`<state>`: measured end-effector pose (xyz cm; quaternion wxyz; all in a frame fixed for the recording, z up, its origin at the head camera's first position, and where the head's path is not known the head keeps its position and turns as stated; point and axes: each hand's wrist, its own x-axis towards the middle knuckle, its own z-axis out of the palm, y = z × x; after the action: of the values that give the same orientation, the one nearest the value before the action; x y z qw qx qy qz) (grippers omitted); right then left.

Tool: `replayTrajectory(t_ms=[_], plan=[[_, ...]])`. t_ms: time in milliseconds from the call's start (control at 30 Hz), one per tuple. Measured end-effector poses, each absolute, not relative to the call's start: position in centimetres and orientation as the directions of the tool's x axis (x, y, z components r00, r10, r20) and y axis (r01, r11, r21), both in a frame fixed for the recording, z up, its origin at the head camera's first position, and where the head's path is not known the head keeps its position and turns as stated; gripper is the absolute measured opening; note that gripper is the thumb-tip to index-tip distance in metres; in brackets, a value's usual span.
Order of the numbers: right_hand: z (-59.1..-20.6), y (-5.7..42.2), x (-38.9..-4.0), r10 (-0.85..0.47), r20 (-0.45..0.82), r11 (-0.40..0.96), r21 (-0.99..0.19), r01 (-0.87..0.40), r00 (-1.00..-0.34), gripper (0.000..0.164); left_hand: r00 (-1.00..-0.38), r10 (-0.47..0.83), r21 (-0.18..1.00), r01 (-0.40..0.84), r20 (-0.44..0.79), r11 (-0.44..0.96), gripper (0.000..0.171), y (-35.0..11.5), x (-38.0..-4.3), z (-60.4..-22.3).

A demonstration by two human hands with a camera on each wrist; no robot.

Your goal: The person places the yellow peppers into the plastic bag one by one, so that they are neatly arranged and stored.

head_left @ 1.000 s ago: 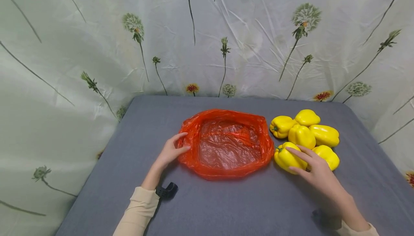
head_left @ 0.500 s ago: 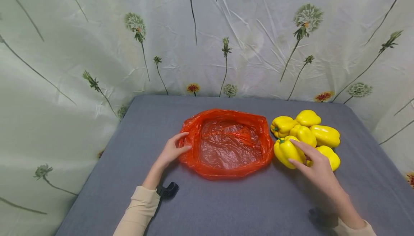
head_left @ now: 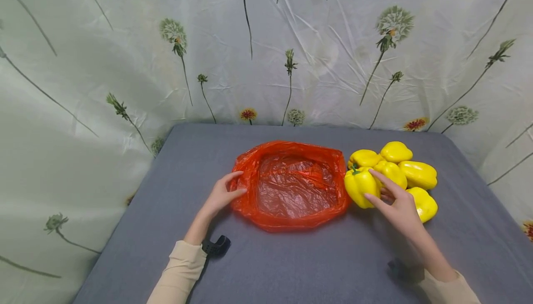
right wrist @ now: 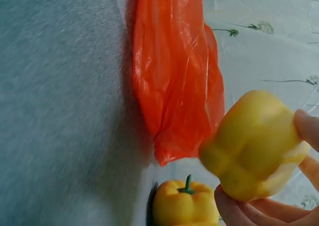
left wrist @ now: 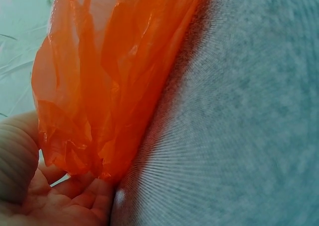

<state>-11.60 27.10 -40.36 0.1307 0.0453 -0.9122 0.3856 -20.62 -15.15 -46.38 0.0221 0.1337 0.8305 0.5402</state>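
A red plastic bag [head_left: 291,223] lies spread on the table with its mouth facing up and its rim rolled out. My left hand [head_left: 221,194] holds the bag's left side; in the left wrist view its thumb and curled fingers are at the thin orange-red film [left wrist: 104,86]. My right hand [head_left: 397,207] grips a yellow bell pepper [head_left: 360,187] between thumb and fingers, its green stem up. In the right wrist view this pepper [right wrist: 254,146] is raised above the table beside the bag's right wall [right wrist: 174,76].
Several more yellow bell peppers [head_left: 418,175] lie grouped to the right of the bag, one near the right wrist [head_left: 423,204]. The grey cloth-covered table [head_left: 291,267] ends at a pale curtain [head_left: 266,72] printed with dandelions. A black strap piece [head_left: 216,246] sits on the left wrist.
My right hand has lifted a yellow bell pepper off the table and carried it left, up to the bag's right rim. The left hand and the bag have stayed put.
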Motion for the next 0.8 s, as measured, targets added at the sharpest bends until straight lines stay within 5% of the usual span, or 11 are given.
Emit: replayTrajectory(t_ms=[367, 800], plan=[[-40.3, 24.6, -13.6, -0.019, 0.263, 0.580, -0.783, -0.225, -0.964, 0.057, -0.972, 0.235, 0.921, 0.095, 0.003, 0.378, 0.056, -15.0, -20.6, -46.2], [-40.2, 22.5, -16.1, -0.053, 0.065, 0.460, -0.884, -0.083, -0.996, 0.061, -0.969, 0.247, 0.932, 0.101, 0.012, 0.348, 0.059, -14.6, -20.7, -46.2]])
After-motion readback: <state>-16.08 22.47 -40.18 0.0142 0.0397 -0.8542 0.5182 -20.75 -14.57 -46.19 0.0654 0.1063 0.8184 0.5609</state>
